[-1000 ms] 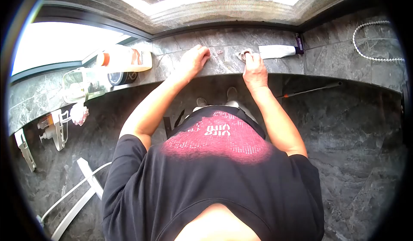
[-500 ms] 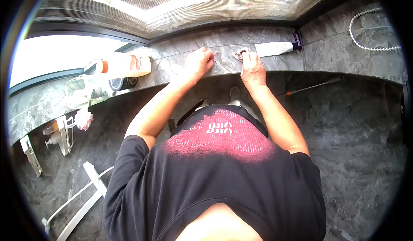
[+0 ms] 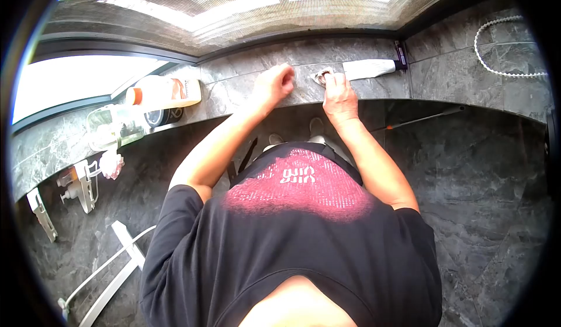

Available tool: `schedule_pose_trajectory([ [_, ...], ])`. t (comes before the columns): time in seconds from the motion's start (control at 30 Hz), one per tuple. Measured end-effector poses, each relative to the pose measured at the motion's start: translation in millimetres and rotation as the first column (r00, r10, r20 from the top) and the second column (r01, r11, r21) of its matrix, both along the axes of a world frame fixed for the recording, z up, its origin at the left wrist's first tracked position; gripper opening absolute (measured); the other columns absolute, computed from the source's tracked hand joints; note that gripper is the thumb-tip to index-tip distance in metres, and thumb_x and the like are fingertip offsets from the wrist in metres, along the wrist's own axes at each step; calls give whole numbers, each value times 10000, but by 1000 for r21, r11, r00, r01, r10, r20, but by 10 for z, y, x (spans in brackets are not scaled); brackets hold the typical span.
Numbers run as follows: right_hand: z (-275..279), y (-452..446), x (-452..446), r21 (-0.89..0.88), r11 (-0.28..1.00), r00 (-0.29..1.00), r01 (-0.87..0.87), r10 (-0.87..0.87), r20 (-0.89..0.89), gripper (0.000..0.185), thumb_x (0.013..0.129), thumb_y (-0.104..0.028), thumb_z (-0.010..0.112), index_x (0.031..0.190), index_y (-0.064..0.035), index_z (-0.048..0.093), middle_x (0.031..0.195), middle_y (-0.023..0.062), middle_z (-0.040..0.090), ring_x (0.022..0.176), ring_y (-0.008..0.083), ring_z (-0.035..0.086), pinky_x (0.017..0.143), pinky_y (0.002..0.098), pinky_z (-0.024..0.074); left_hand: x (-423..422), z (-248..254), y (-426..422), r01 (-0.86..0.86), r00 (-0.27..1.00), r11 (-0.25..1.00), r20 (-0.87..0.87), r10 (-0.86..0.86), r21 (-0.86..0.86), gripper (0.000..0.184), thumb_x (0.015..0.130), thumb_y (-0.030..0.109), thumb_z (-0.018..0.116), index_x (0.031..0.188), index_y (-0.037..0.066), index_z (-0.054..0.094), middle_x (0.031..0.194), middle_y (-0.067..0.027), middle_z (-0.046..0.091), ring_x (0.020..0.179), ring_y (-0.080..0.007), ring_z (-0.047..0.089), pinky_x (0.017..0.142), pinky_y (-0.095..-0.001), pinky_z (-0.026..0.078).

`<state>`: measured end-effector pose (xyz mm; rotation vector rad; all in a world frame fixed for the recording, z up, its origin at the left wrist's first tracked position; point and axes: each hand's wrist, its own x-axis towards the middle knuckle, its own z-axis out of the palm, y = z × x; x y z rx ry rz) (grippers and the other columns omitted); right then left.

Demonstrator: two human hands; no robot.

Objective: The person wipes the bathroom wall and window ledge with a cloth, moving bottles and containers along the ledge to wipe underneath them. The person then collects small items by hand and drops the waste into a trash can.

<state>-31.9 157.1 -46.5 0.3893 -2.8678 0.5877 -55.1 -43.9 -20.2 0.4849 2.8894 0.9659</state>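
Note:
My left hand [image 3: 274, 86] is over the grey stone ledge [image 3: 234, 87], its fingers curled inward; whatever they may hold is hidden. To its right, my right hand [image 3: 340, 96] pinches a small crumpled whitish-brown wad [image 3: 321, 76] that rests on the ledge. The wad's material is too small to tell. Just beyond the right fingers lies a white squeeze tube [image 3: 369, 68] with a dark end, flat on the stone and pointing right. A gap of bare stone separates my two hands.
Left along the ledge are a bottle with an orange cap [image 3: 134, 96], a dark round container [image 3: 156, 118] and a clear green-tinted container [image 3: 111, 125]. A pink-white bath puff [image 3: 111, 164] hangs below. A white beaded loop [image 3: 480, 44] is at right. Window screen [image 3: 234, 11] rises behind.
My left hand has shifted slightly, and the small pinkish bit beside its fingertips no longer shows. My right hand stays at the wad with little movement.

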Motion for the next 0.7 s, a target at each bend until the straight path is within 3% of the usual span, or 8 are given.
schedule_pose_trajectory([
  [0.07,-8,2,-1,-5,1000,1000,3,-3,-1,287,738,-38,571,1020,-62,526,942,110,493,866,287,562,704,367,511,99,48,29,-93,982,979,177,61,180,229,697,30,636,920,69,610,808,-96,573,772,-279,591,683,-352,497],
  [0.17,-3,2,-9,0,1000,999,-8,8,-38,263,737,-42,566,996,-62,522,918,104,490,838,276,567,675,359,518,215,15,58,201,979,977,5,-202,73,211,709,23,623,914,75,626,806,-108,571,767,-288,591,686,-368,499],
  [0.43,3,22,-35,-36,999,1000,-14,14,0,269,755,-39,573,1022,-65,540,950,115,513,857,305,570,722,387,501,147,-27,33,186,982,979,-17,-188,-83,139,713,61,637,849,72,612,828,-111,579,791,-273,588,694,-368,487],
  [0.5,65,68,-82,-191,982,993,15,8,118,224,796,-60,553,1019,-69,565,939,135,532,836,325,577,732,396,495,146,60,-63,-208,926,949,361,112,236,95,759,82,650,836,50,604,824,-74,589,766,-198,579,682,-332,491],
  [0.57,72,95,-181,-222,971,990,92,-65,126,213,822,-86,538,1029,-74,587,942,149,544,839,331,583,736,392,494,165,30,-303,-673,637,424,766,-86,606,95,821,95,639,868,34,583,831,-27,565,748,-123,542,652,-230,487],
  [0.6,73,97,-238,-202,973,989,114,-92,115,222,823,-92,540,1040,-76,590,946,145,547,851,324,585,736,388,495,187,11,-440,-787,561,127,786,-260,604,93,831,74,628,887,27,570,850,-25,545,747,-118,529,644,-197,485],
  [0.63,42,64,-276,-181,975,990,128,-116,76,207,820,-74,523,1019,-52,579,932,146,544,846,324,583,738,381,498,226,60,-552,-786,565,120,783,-259,607,93,831,74,628,887,27,570,850,-25,545,747,-118,529,644,-197,485],
  [0.7,7,-162,-316,-91,993,997,76,-74,31,179,814,-62,512,985,-40,562,906,154,535,823,319,578,719,394,499,414,207,-718,-877,479,-306,624,-617,370,125,831,11,605,933,14,533,886,-39,493,778,-112,489,639,-156,477],
])
